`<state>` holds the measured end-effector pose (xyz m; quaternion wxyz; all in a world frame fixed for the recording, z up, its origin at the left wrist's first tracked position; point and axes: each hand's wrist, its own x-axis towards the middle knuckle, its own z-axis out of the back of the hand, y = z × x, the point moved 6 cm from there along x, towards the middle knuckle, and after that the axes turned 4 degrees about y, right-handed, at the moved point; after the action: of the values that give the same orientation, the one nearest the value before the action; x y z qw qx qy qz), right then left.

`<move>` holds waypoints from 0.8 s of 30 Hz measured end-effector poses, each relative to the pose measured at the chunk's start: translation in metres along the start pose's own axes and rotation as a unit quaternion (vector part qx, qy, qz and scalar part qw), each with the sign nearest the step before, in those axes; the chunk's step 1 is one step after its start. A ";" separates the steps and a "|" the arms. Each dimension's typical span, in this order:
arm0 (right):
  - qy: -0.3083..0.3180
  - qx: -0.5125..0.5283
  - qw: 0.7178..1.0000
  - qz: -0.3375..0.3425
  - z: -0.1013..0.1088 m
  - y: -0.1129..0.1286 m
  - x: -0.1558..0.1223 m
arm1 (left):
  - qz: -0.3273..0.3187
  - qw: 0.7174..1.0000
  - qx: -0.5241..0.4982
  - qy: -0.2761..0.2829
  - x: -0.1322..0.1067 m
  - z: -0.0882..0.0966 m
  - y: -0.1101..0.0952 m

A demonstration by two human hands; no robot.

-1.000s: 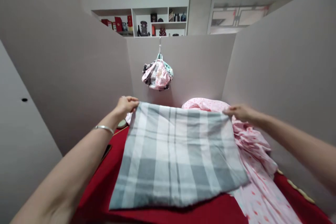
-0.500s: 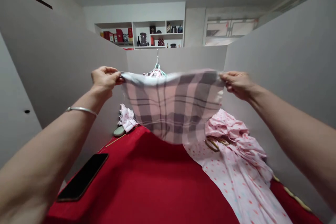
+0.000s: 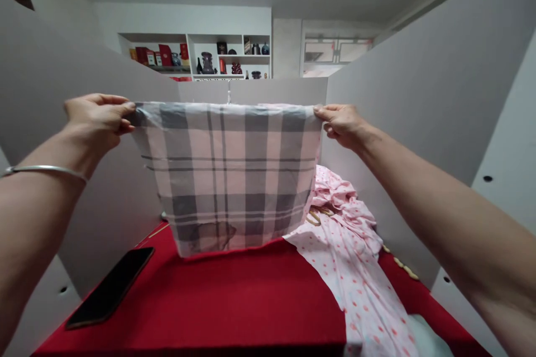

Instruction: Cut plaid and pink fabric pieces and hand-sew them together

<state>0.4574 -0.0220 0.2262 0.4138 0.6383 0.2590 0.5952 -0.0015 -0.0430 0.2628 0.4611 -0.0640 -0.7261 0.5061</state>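
A grey plaid cloth (image 3: 226, 178) hangs flat in the air above a red bedspread (image 3: 209, 301), its top edge level and its folds falling straight down. The left hand (image 3: 96, 120) and right hand (image 3: 341, 125) have fingers clamped on its top corners. A dark shape showing through its lower part is unclear.

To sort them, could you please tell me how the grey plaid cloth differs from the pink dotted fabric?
The grey-and-white plaid cloth hangs spread in the air and shows checks; the pink dotted fabric lies crumpled below and shows red dots. Both are soft cloth.
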 end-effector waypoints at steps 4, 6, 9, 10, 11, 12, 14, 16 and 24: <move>0.026 -0.034 0.998 0.044 -0.003 0.015 -0.005 | -0.009 1.000 -0.001 0.019 -0.002 0.007 -0.007; 0.030 -0.064 0.996 0.048 -0.005 0.013 -0.005 | 0.004 0.999 0.018 0.046 -0.004 0.005 -0.004; -0.007 -0.050 0.997 0.053 -0.002 0.009 -0.003 | 0.006 0.998 0.044 0.045 -0.006 0.006 0.001; -0.018 -0.051 0.997 0.054 0.000 0.008 -0.002 | 0.000 0.998 0.054 0.036 -0.005 0.008 0.001; -0.024 -0.055 0.997 0.053 0.000 0.007 -0.001 | -0.011 0.997 0.062 0.032 -0.005 0.009 0.001; -0.024 -0.062 0.996 0.053 0.000 0.007 -0.001 | -0.023 0.997 0.066 0.031 -0.004 0.009 0.000; -0.022 -0.062 0.996 0.056 -0.001 0.009 -0.001 | -0.043 0.996 0.065 0.038 -0.002 0.009 -0.001; -0.023 -0.058 0.997 0.054 -0.001 0.011 -0.001 | -0.048 0.996 0.066 0.045 -0.001 0.009 0.000; -0.051 -0.025 0.998 -0.020 0.003 -0.001 -0.006 | -0.103 0.994 0.001 0.039 0.003 -0.001 -0.004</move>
<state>0.4590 -0.0272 0.2219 0.4539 0.6525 0.2350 0.5595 -0.0007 -0.0423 0.2682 0.5386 -0.0075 -0.7097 0.4540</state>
